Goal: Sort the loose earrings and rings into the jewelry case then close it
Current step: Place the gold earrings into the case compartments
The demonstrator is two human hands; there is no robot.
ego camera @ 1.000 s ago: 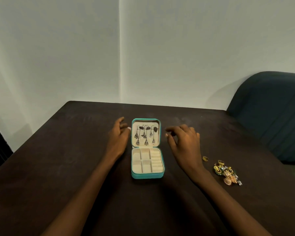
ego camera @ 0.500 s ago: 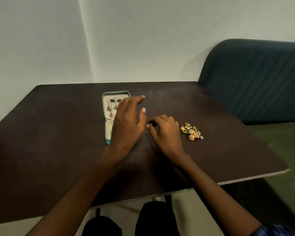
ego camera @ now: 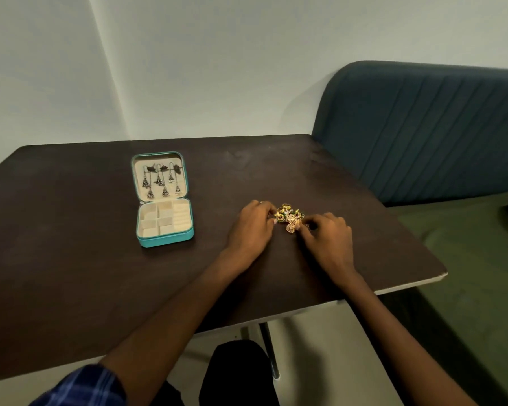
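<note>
Both hands worked the pile of jewellery [ego camera: 289, 219] right of the open case [ego camera: 163, 200] on the worktop [ego camera: 71, 259]. Left hand [ego camera: 251, 227] and right hand [ego camera: 327, 234] curled, fingertips touching; any grip unclear. Best tease one piece free first.

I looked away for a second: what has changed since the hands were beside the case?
Both hands left the jewelry case and moved right to the pile of loose jewelry; the left hand and right hand now finger its edges. The case stays open, dangling earrings in its lid, tray compartments empty.
</note>
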